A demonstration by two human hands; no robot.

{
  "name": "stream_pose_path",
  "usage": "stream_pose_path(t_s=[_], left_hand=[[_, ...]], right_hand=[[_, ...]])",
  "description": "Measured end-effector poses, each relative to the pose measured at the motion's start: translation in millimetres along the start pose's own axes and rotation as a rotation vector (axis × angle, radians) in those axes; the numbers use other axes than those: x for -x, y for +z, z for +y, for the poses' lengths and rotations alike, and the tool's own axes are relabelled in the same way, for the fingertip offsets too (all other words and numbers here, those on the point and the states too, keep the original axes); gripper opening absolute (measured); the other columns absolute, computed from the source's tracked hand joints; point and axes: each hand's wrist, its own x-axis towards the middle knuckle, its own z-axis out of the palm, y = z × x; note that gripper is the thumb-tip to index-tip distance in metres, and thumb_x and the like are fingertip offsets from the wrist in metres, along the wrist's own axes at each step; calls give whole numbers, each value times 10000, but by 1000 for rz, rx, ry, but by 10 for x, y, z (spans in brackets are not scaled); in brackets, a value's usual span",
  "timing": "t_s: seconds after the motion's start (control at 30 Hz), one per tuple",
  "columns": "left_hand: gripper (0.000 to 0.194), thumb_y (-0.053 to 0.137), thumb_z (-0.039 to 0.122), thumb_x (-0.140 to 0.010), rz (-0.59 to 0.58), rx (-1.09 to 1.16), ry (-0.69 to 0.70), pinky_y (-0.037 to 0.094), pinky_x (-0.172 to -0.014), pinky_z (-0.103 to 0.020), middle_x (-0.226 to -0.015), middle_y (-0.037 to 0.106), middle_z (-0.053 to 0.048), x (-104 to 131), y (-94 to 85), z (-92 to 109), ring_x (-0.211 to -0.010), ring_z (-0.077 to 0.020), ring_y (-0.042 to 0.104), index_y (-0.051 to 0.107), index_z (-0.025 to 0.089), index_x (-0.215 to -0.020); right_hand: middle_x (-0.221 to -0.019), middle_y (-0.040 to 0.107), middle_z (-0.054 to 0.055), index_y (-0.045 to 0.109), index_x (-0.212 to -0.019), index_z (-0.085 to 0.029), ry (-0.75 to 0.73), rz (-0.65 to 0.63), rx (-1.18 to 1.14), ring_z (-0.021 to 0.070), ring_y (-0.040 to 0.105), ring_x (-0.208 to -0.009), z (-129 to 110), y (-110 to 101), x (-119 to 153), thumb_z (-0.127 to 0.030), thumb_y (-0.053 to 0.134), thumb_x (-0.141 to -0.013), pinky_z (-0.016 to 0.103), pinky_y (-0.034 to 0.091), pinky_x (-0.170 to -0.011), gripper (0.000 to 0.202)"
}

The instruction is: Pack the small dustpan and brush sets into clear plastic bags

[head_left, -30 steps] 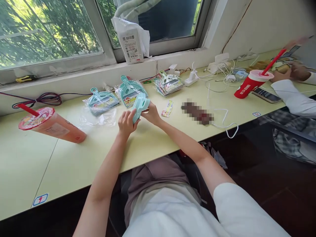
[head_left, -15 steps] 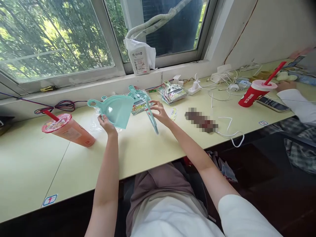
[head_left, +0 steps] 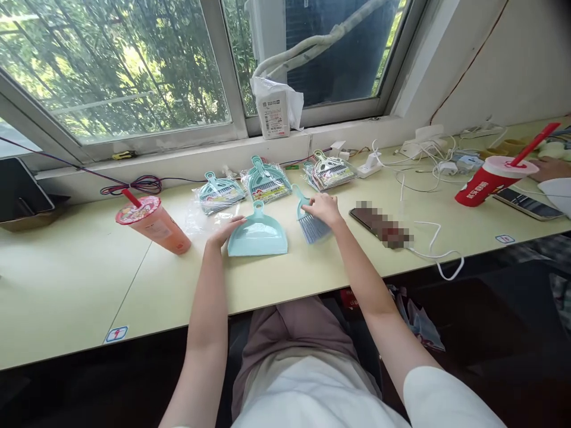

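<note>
A teal dustpan (head_left: 257, 236) lies on the pale yellow table, its looped handle pointing toward the window. My left hand (head_left: 226, 230) grips its left edge near the handle. To the right, my right hand (head_left: 323, 209) is closed on a small teal brush (head_left: 312, 227), whose grey-blue bristles face toward me at the tabletop. Behind them lie bagged dustpan sets: one (head_left: 220, 193) at the left, one (head_left: 267, 181) in the middle with a yellow label, and one (head_left: 329, 170) with a pale green handle at the right.
A pink drink cup (head_left: 163, 229) leans at the left. A phone (head_left: 379, 226) with a white cable lies on the right. Farther right are a red cup (head_left: 484, 181), another phone (head_left: 530, 203), tangled chargers and another person's hand (head_left: 553, 169). The table's front edge (head_left: 285, 302) runs before me.
The dustpan has come down flat onto the table from a raised, tilted position. The brush has turned so its bristles show and is lower. The view has shifted left.
</note>
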Motion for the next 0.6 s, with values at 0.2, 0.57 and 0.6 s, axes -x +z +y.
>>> stream_pose_path(t_s=[0.2, 0.57, 0.6], left_hand=[[360, 593, 484, -753, 72, -211, 177, 449, -775, -307, -964, 688, -46, -73, 81, -31, -900, -220, 594, 695, 208, -959], [213, 600, 417, -737, 221, -453, 339, 409, -725, -322, -808, 607, -50, -221, 109, -233, -748, -195, 527, 627, 206, -722], [209, 593, 413, -737, 215, -375, 329, 411, -711, -314, -778, 600, -40, -223, 105, -222, -737, -189, 527, 608, 205, -719]], right_hand=[[-1088, 670, 74, 719, -991, -241, 24, -187, 132, 265, 539, -1072, 66, 165, -17, -400, 589, -827, 405, 318, -927, 263], [-1017, 691, 99, 714, -886, -199, 23, -3, 124, 263, 574, -1044, 135, 444, -120, -233, 639, -841, 413, 349, -919, 94], [-981, 699, 85, 711, -873, -199, 27, -12, 46, 244, 597, -999, 148, 447, -143, -223, 655, -826, 395, 371, -906, 77]])
